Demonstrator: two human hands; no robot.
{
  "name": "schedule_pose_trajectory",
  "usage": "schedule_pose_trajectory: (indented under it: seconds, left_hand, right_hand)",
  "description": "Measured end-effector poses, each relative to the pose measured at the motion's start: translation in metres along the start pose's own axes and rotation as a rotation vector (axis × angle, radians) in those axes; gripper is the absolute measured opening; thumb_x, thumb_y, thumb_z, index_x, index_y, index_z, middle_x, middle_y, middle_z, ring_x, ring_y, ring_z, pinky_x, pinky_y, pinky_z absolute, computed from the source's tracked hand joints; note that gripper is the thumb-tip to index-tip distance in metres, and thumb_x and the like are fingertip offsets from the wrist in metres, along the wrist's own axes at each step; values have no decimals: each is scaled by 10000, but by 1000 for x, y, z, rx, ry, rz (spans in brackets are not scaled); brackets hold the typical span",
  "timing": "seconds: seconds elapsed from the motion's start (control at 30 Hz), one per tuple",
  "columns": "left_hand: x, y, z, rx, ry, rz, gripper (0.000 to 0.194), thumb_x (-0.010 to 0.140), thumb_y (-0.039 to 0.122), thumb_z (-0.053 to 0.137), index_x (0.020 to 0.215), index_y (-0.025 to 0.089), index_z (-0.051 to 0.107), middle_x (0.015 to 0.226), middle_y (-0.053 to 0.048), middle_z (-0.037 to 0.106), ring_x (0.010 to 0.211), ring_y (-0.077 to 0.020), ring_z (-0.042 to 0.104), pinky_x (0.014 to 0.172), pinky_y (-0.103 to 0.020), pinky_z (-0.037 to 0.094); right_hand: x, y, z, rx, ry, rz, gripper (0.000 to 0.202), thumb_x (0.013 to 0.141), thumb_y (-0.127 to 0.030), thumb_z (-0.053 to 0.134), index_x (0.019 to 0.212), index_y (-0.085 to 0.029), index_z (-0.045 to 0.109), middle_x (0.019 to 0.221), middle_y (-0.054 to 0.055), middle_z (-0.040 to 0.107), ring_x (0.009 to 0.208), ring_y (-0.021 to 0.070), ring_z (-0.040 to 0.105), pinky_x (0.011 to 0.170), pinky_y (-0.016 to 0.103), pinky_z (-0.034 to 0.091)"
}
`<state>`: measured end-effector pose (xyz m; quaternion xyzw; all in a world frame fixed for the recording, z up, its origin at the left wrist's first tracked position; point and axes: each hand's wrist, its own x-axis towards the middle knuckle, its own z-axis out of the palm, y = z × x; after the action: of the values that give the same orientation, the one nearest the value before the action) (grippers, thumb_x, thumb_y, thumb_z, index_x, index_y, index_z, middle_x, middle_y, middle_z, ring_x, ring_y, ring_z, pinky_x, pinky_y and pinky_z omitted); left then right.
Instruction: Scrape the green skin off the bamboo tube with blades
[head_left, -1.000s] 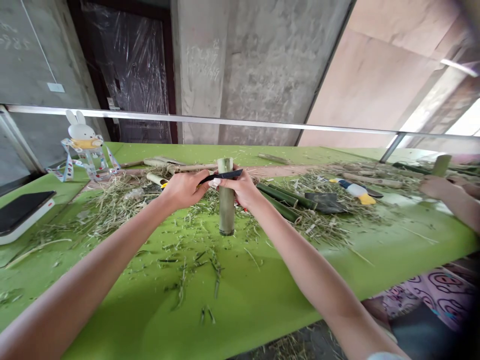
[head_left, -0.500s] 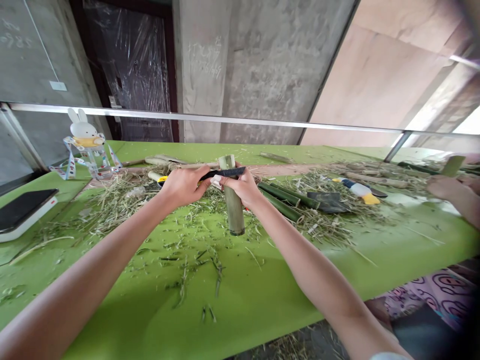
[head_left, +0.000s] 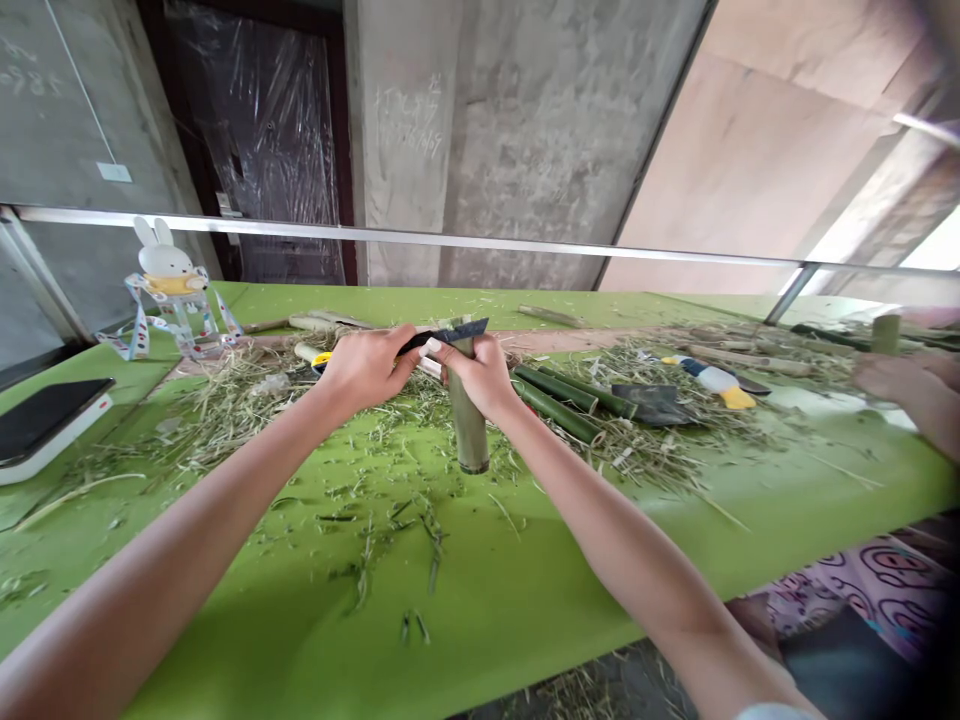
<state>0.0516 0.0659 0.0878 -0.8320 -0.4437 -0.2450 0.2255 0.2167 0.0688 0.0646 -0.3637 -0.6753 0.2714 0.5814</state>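
Note:
An upright bamboo piece (head_left: 469, 425) stands at the middle of the green table (head_left: 480, 620). My right hand (head_left: 482, 372) is wrapped round its upper part, the thumb reaching left to the back of a dark blade (head_left: 466, 328). That blade lies across the bamboo near its top. My left hand (head_left: 369, 370) is closed on the knife's dark handle, left of the bamboo. The fingertips behind the bamboo are partly hidden.
Green bamboo tubes (head_left: 559, 400), a dark flat blade (head_left: 651, 405) and a white-and-yellow tool (head_left: 720, 382) lie among shavings to the right. Another person's hand (head_left: 892, 377) holds bamboo at far right. A rabbit-topped bottle (head_left: 171, 270) and a black-topped white box (head_left: 52, 425) are left.
The blade has moved up the bamboo, towards its top, and its tip tilts higher. My right thumb has shifted slightly up and left with it. The other person's bamboo is more upright.

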Motion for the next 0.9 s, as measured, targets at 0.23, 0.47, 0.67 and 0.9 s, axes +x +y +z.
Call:
schedule_pose_trajectory:
  seconds: [0.23,0.47,0.67,0.9]
  left_hand:
    - [-1,6,7,-8,-1,-71,335,870,388,314,1012,181,536,762,-68,650,605,-185,581,490,-272,334]
    - [9,-27,-4,-96,110,-556,396,893,442,228,913,180,525,658,-58,600,511,-166,519,459,-262,310]
    - [0,-15,0,-123,-60,-231,368,890,418,237,999,185,500,629,-28,604,509,-170,543,456,-253,313]
    - [-9,-3,20,20,-175,-20,346,879,394,253,1003,181,497,807,-66,659,656,-213,616,513,-279,377]
  right_hand:
    - [3,6,-2,-49,-18,41,365,696,-525,601,585,-197,488,434,-27,486,399,118,473,437,265,387]
    - [7,11,-6,-27,-57,116,333,642,-469,671,722,-191,505,505,-21,532,422,130,512,445,270,418]
    - [15,32,-13,155,-49,156,377,579,-403,724,817,-188,525,611,-19,558,511,124,519,490,256,415]
    - [17,36,-13,278,-171,118,411,545,-327,755,875,-177,562,786,5,611,682,136,550,617,248,416]
